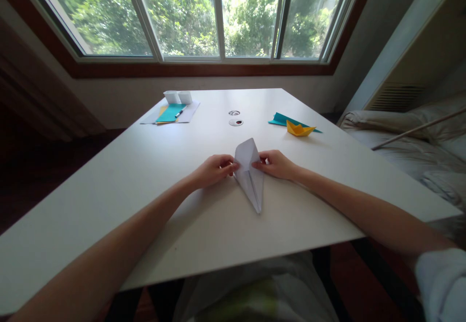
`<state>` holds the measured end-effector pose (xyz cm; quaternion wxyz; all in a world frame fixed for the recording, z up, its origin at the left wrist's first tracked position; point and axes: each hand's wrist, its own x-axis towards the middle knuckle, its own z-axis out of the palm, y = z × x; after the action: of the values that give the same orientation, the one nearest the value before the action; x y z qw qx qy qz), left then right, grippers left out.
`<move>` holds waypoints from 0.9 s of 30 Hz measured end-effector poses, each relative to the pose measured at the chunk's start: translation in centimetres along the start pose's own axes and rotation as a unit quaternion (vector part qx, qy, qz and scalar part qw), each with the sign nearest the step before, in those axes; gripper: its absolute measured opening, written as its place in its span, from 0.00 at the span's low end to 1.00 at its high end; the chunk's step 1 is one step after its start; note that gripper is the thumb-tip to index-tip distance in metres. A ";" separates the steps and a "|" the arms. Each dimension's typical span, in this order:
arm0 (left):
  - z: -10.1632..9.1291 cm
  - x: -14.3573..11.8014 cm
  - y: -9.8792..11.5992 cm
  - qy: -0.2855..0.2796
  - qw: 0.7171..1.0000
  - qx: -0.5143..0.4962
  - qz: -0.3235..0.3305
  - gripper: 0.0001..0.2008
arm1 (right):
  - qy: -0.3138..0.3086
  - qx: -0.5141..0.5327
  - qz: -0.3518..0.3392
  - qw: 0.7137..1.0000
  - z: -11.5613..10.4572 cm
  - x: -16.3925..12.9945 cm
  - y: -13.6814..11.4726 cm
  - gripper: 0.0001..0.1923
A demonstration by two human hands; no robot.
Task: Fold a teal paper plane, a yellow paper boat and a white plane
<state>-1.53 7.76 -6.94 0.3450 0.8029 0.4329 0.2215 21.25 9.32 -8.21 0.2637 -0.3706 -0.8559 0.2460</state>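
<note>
A folded white sheet of paper (250, 178) is between my two hands over the middle of the table, its narrow point toward me and its wider end away. My left hand (217, 169) pinches its left edge between thumb and fingers. On the opposite edge, my right hand (275, 163) grips the paper the same way, thumb on top. A crease line runs down the lower half to the tip. The fingertips under the paper are hidden.
On the white table (109, 200), a yellow paper boat (299, 128) and a teal folded paper (287, 119) lie at the right. Two round flat pieces (236, 122) sit beyond my hands. Back left are teal sheets (171, 113), a pen (180, 111) and white paper boxes (185, 97).
</note>
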 end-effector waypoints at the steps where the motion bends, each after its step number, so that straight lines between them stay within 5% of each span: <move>1: 0.2 0.0 0.1 0.011 1.000 0.005 -0.008 0.16 | 0.000 0.002 0.001 1.000 0.0 0.0 0.0 0.10; 9: 1.7 0.0 0.7 0.084 0.987 0.138 -0.011 0.16 | -0.004 0.005 0.004 1.000 0.3 0.0 -0.4 0.10; 19: 0.5 -0.1 0.0 0.023 0.995 0.100 -0.010 0.11 | 0.007 -0.011 0.013 1.000 0.3 -0.2 -0.2 0.09; 27: 0.9 -0.2 -0.3 0.073 0.981 0.177 -0.030 0.12 | -0.040 -0.033 0.006 0.999 -0.5 -0.3 -0.3 0.09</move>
<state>-1.20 7.36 -7.77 0.1716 0.8198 0.5127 0.1889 21.64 9.01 -7.75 0.2153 -0.3740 -0.8714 0.2335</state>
